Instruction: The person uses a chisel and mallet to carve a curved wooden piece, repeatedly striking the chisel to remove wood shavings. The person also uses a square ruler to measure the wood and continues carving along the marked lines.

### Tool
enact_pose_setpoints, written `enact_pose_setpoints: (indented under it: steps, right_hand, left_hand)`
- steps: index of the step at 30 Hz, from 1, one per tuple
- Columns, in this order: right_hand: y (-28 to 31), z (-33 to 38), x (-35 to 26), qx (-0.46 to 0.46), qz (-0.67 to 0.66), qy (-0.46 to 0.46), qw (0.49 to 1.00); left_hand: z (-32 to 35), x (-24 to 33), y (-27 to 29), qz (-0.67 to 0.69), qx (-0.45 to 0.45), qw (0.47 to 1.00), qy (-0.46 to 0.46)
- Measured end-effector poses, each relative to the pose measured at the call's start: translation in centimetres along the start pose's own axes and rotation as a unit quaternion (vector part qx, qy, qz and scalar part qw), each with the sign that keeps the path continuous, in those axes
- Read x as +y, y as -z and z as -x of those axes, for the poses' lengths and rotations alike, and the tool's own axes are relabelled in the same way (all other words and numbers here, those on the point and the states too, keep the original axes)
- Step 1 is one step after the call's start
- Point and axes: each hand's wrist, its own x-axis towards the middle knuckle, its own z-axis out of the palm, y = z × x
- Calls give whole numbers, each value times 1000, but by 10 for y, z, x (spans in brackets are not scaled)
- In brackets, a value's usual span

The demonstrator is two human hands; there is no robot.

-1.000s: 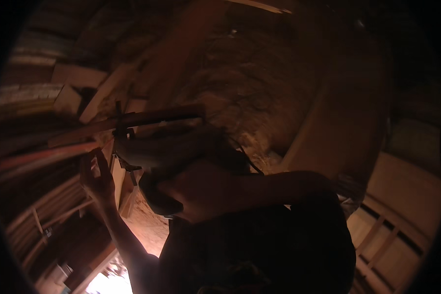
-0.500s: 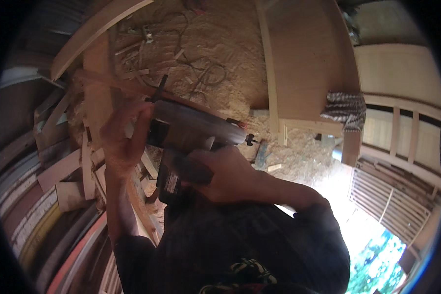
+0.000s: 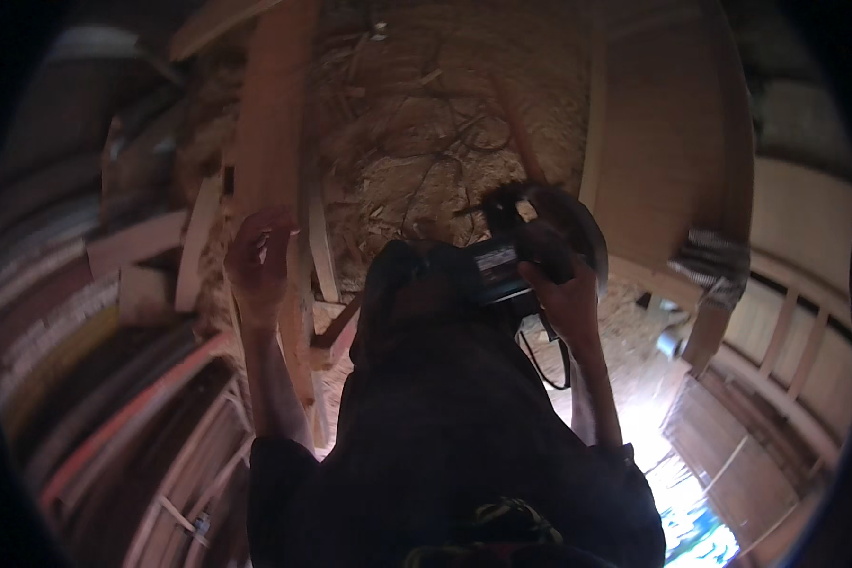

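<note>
My right hand point(image 3: 568, 289) grips a dark cordless power tool point(image 3: 506, 270) with a block-shaped battery pack. Its round grey body is blurred, so the exact kind of tool cannot be made out. A dark cord or strap point(image 3: 565, 377) loops below it. My left hand point(image 3: 258, 256) is raised at the left with thumb and fingers curled together. Whatever they pinch, if anything, is too small to name. Behind that hand runs a long wooden board point(image 3: 273, 123). A thin reddish-brown strip point(image 3: 513, 123) stretches away from the tool's far end.
Sawdust and wood scraps cover the floor point(image 3: 407, 194). Stacked boards point(image 3: 66, 331) crowd the left side. At the right stands a large wooden panel point(image 3: 663, 142), with a striped cloth point(image 3: 712, 260) draped at its near corner. Slatted wooden frames point(image 3: 805, 322) lean farther right.
The tool has swung right and turned in my right hand, away from my left hand. My left hand has come away from the tool's rear. The view has shifted and blurred.
</note>
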Motion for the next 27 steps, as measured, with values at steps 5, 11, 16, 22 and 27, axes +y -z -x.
enact_pose_setpoints:
  steps: [5,11,16,22,27]
  right_hand:
    - [-12,-7,9,-58,-47,-163,984]
    - [-21,-42,21,-147,77,-135,977]
    - [-11,-87,6,-254,161,-92,949]
    - [-27,-168,-14,-382,306,60,870]
    - [-47,-243,-20,-476,365,80,796]
  left_hand:
    - [78,-41,38,23,108,991,79]
    - [165,-61,34,68,234,950,193]
    - [257,-58,-22,103,316,902,277]
    - [363,-93,-160,204,467,762,399]
    - [438,-65,-393,407,616,472,483]
